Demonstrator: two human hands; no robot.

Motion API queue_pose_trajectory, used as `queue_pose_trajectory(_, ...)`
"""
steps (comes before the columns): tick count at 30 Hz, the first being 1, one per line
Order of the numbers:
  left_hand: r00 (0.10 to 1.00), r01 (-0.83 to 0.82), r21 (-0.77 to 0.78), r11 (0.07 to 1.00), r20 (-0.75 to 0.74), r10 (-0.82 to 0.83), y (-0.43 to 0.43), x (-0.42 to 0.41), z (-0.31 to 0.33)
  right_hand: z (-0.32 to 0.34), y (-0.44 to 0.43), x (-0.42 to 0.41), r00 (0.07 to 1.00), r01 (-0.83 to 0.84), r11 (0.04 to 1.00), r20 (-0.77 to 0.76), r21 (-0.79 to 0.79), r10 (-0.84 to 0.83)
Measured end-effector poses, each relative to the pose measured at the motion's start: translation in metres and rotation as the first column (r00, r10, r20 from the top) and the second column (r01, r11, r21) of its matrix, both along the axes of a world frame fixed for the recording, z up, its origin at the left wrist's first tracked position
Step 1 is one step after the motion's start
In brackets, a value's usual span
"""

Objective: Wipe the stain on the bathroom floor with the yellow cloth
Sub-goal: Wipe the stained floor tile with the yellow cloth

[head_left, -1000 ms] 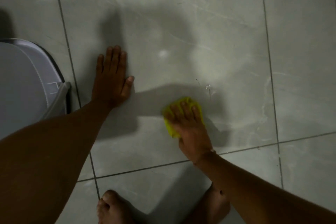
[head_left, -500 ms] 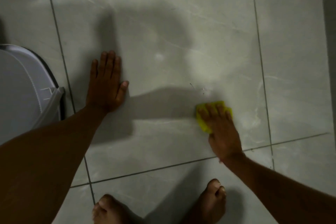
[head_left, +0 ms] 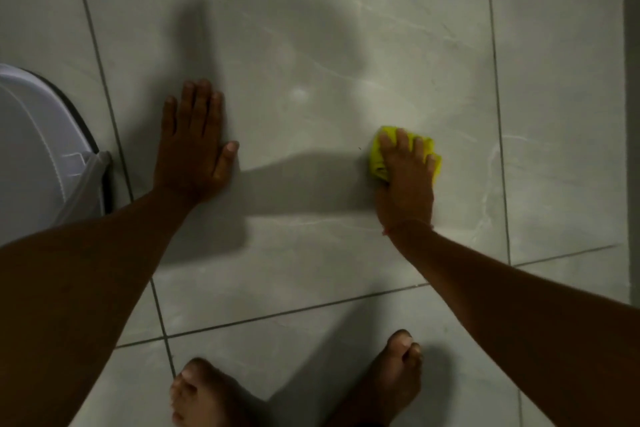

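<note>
A bunched yellow cloth [head_left: 378, 158] lies on the grey marbled floor tile [head_left: 311, 45], right of the middle. My right hand [head_left: 407, 180] presses down on it with the fingers spread over the top; most of the cloth is hidden under the hand. My left hand [head_left: 194, 146] lies flat on the same tile to the left, palm down, fingers together, holding nothing. I cannot make out a distinct stain; a small pale glare spot [head_left: 298, 94] shows between the hands, farther from me.
A white toilet [head_left: 31, 152] stands at the left edge, close to my left forearm. My two bare feet [head_left: 204, 392] rest on the tile at the bottom. Dark grout lines cross the floor. A darker strip [head_left: 632, 80] runs along the right edge.
My right hand has slid the yellow cloth to the right and a little away from me across the tile. My left hand has stayed planted flat on the floor.
</note>
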State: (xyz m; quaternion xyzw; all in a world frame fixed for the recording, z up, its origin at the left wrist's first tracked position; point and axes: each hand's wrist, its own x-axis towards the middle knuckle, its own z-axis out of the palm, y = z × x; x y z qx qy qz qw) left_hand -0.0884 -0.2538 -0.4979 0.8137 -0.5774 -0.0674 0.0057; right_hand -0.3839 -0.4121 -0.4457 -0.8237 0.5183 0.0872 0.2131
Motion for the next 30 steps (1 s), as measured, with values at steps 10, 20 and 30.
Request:
queue_pose_trajectory(10, 1.000, -0.001, 0.021, 1.000, -0.007, 0.001, 0.000, 0.001, 0.000, -0.003, -0.053, 0.004, 0.913, -0.406, 0.913, -0.047, -0.031, 0.405)
queue_pose_trajectory(20, 0.999, -0.015, -0.006, 1.000, -0.032, 0.015, -0.001, -0.001, 0.004, 0.002, -0.101, 0.008, 0.907, -0.421, 0.907, -0.030, -0.008, 0.420)
queue_pose_trajectory(30, 1.000, -0.017, -0.005, 1.000, -0.016, 0.017, -0.001, 0.000, 0.003, 0.003, -0.074, -0.008, 0.949, -0.306, 0.951, 0.089, 0.035, 0.302)
